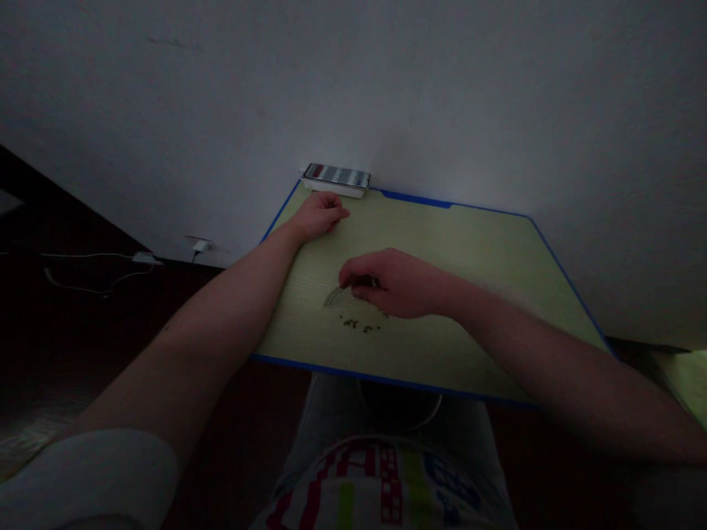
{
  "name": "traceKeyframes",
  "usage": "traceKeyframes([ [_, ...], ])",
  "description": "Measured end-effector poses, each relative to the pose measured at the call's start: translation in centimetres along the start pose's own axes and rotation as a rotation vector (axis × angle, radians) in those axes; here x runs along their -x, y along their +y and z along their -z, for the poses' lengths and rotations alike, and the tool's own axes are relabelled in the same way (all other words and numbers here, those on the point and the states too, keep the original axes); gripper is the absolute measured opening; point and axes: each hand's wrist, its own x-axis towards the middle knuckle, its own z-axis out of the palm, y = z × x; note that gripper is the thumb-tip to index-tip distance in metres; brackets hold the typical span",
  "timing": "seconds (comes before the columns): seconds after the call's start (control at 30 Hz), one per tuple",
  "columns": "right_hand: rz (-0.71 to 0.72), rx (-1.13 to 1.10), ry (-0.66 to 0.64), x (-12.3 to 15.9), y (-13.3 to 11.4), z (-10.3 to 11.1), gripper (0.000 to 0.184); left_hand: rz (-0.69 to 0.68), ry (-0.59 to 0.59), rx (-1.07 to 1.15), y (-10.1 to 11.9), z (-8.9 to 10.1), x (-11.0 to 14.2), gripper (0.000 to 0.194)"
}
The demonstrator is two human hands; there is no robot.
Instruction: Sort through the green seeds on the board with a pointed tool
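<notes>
My right hand (387, 282) is closed in a pinch low over the middle-left of a pale yellow board (475, 250) with blue edges. What its fingertips hold, if anything, is hidden. Beside those fingertips, a small shape of thin curved lines (334, 296) shows on the board; I cannot tell what it is. Several small dark bits (352, 324) lie scattered just below this hand. Farther back, my left hand (322, 213) rests at the board's left side with its fingers curled in. Nothing shows in it, though its palm is hidden.
A phone (338, 175) lies on a white box (353, 191) at the board's back left corner, against the wall (469, 96). Below the front edge, a dark round container with a pale rim (428, 421) sits between my legs. A plug (199, 246) and cables are at left.
</notes>
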Motion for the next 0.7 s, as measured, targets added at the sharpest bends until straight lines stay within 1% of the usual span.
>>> traceKeyframes([
  [0.07, 0.128, 0.010, -0.212, -3.0, -0.4, 0.6, 0.024, 0.002, 0.001, 0.011, 0.1, 0.0, 0.1, 0.022],
  [0.13, 0.217, 0.017, -0.389, -5.8, -0.7, 0.3, 0.027, 0.004, 0.000, 0.011, 0.1, 0.0, 0.1, 0.022],
  [0.2, 0.255, 0.046, -0.468, -7.8, -0.9, -0.5, 0.029, -0.003, -0.002, 0.003, -0.1, 0.0, 0.0, 0.021],
  [0.27, 0.271, 0.056, -0.526, -8.6, -0.8, -1.2, 0.032, -0.016, -0.009, 0.000, -0.3, 0.1, -0.1, 0.022],
  [0.33, 0.269, 0.048, -0.552, -8.3, -0.6, -1.7, 0.032, -0.028, -0.017, 0.011, -0.5, 0.1, -0.3, 0.022],
  [0.4, 0.252, 0.026, -0.546, -7.3, -0.2, -1.7, 0.031, -0.038, -0.023, 0.022, -0.6, 0.1, -0.4, 0.021],
  [0.5, 0.208, 0.022, -0.521, -5.2, 0.6, -1.5, 0.029, -0.037, -0.015, 0.014, -0.6, 0.1, -0.3, 0.021],
  [0.6, 0.199, 0.070, -0.493, -3.3, 1.2, -1.1, 0.026, -0.032, -0.007, 0.014, -0.6, 0.1, -0.3, 0.022],
  [0.7, 0.180, 0.114, -0.438, -1.6, 1.4, -0.7, 0.024, -0.051, -0.010, 0.014, -0.8, 0.2, -0.4, 0.023],
])
